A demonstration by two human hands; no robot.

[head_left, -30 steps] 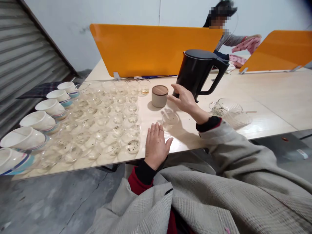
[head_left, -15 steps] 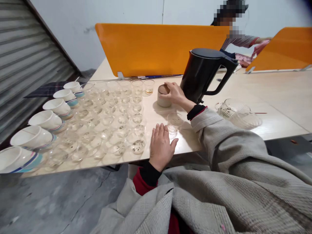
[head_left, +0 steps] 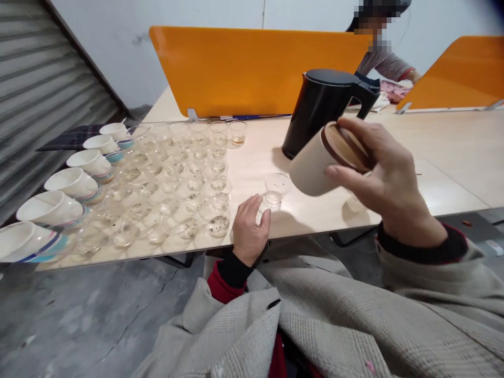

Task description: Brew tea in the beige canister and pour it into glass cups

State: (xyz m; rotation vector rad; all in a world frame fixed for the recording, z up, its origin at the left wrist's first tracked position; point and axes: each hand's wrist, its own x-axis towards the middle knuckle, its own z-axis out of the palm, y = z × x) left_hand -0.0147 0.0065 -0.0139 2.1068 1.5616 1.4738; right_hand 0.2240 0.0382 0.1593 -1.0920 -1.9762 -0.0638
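Held in my right hand (head_left: 394, 178) is a beige canister (head_left: 311, 165), raised off the table and tilted, its brown wooden-looking top under my fingers. My left hand (head_left: 251, 228) rests near the table's front edge with thumb and fingers apart. Just beyond its fingertips stands a clear plastic cup (head_left: 277, 185) with a few dark specks in it. A black electric kettle (head_left: 315, 105) stands behind the canister. To the left, rows of clear plastic cups (head_left: 218, 226) hold dark bits at the bottom.
White paper cups (head_left: 71, 181) with blue bands line the table's left end. An orange divider (head_left: 255, 73) runs along the back, and another divider (head_left: 460, 73) stands right. Behind them a person (head_left: 388, 63) bends over pink cloth. Part of a glass vessel (head_left: 355, 203) shows below my right hand.
My right hand has lifted the canister from the table, bringing it nearer and to the right, and tilted it. My left hand has shifted slightly left, fingers still apart.
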